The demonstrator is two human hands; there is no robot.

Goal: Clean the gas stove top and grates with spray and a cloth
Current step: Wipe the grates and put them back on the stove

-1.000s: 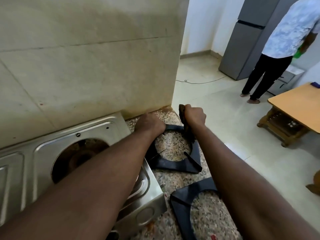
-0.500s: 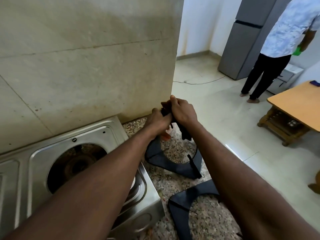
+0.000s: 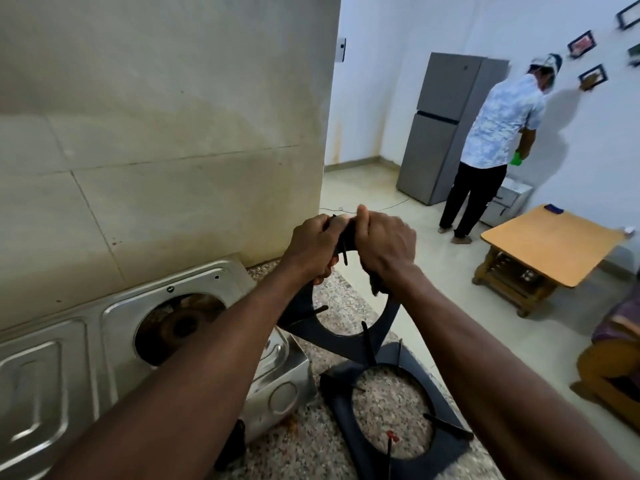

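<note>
A stained tiled wall [image 3: 156, 168] backs the speckled counter [image 3: 304, 452], where the steel stove top [image 3: 69, 358] sits at far left with 1 burner well open. 1 second ago the far grate [image 3: 332, 339] lay flat on the counter. Now it is tipped up onto its near edge, probably so its bars can be wiped. The left hand [image 3: 313, 245] grips its top rail, fingers curled tight round it. Touching it, the right hand [image 3: 384, 244] is clenched over the same rail, with the cloth [image 3: 375, 285] bunched under its palm. The 2nd grate [image 3: 339, 403] lies flat, just nearer. Far right, another person [image 3: 498, 133] faces a wall.
</note>
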